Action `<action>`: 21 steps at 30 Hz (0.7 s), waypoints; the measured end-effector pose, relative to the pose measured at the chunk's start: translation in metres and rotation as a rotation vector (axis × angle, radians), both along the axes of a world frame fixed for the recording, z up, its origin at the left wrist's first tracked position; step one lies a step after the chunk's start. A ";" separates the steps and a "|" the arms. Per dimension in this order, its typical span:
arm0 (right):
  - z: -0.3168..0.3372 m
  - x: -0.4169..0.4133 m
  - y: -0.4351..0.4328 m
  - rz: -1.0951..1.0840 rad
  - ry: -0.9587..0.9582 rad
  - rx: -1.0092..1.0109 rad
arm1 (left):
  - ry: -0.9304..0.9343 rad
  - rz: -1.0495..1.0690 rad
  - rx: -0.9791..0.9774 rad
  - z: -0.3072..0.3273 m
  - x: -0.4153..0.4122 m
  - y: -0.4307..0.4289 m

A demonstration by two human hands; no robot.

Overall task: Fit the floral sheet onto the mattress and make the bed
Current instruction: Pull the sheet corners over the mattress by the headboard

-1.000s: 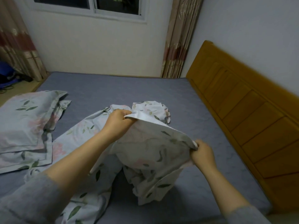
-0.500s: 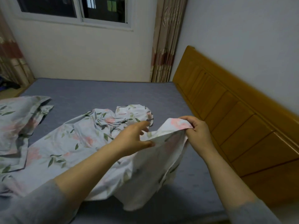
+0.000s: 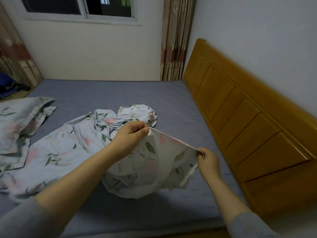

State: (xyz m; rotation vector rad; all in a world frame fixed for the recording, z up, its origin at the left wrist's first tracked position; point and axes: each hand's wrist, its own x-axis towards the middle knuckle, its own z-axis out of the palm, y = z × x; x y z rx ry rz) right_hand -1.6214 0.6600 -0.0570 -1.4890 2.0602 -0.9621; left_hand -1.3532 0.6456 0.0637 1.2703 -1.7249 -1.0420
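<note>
The floral sheet [image 3: 65, 148], pale blue with pink flowers and green leaves, lies crumpled across the bare grey mattress [image 3: 128, 95]. My left hand [image 3: 132, 136] pinches one edge of the sheet and lifts it above the bed. My right hand [image 3: 208, 161] pinches the same edge further right, near the headboard. The edge runs taut between both hands, and the cloth hangs below it in a loose pouch with its pale underside showing.
A wooden headboard [image 3: 240, 121] runs along the right side. Floral pillowcases [image 3: 15, 124] lie stacked at the left of the mattress. Curtains [image 3: 173, 40] and a window [image 3: 80, 6] are on the far wall. A dark blue bag [image 3: 6, 85] sits on the floor far left.
My hands have slid apart along the sheet's edge, the right one dropping lower toward me, so the edge is now stretched between them. The view has shifted slightly.
</note>
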 end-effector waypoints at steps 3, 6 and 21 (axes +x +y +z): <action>0.005 -0.005 -0.006 -0.173 -0.132 -0.065 | -0.085 0.012 0.032 -0.009 0.009 -0.001; 0.038 -0.007 -0.009 -0.235 -0.270 -0.193 | -0.384 -0.065 0.133 -0.018 0.022 -0.006; 0.148 0.037 0.045 0.257 -0.324 -0.323 | -0.478 -0.454 -0.042 -0.033 -0.036 -0.026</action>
